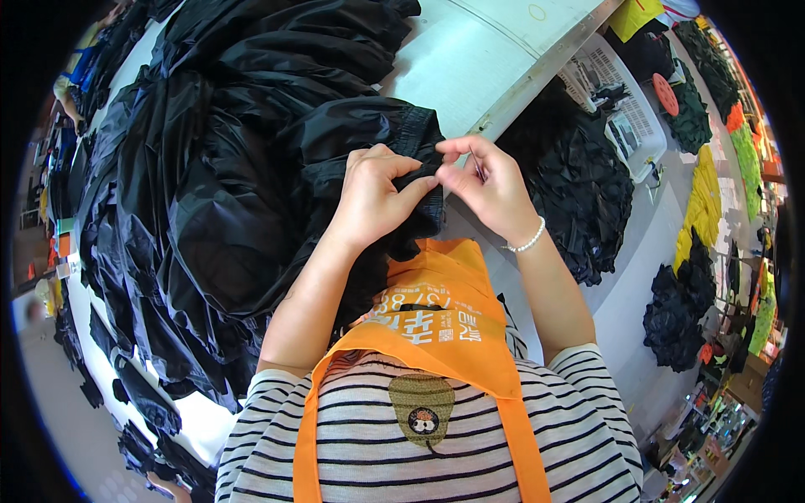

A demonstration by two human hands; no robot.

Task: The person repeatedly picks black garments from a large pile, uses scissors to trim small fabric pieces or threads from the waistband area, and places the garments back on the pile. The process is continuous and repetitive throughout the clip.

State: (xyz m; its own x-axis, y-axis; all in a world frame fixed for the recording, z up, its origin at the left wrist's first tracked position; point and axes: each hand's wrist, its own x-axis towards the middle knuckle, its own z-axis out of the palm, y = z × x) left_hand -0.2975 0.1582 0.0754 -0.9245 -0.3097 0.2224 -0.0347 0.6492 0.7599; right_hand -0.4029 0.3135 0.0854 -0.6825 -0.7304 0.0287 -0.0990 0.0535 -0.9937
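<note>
A black, shiny garment (352, 126) with a gathered elastic edge (429, 205) lies in front of me, its edge turned to the right. My left hand (373, 197) pinches that edge between thumb and fingers. Close against it, my right hand (495, 186) is closed, its thumb and fingertips at the same edge. A small, thin metal tool (478, 165), perhaps thread snips, sits in the right hand, mostly covered by the fingers. What lies exactly between the two sets of fingertips is too small to make out.
A large heap of black garments (226, 218) covers the white table (470, 54) on the left. Right of the table edge, more black garments (579, 193) lie low beside a white plastic basket (641, 142). Farther right are yellow cloth (703, 201) and another black bundle (675, 323).
</note>
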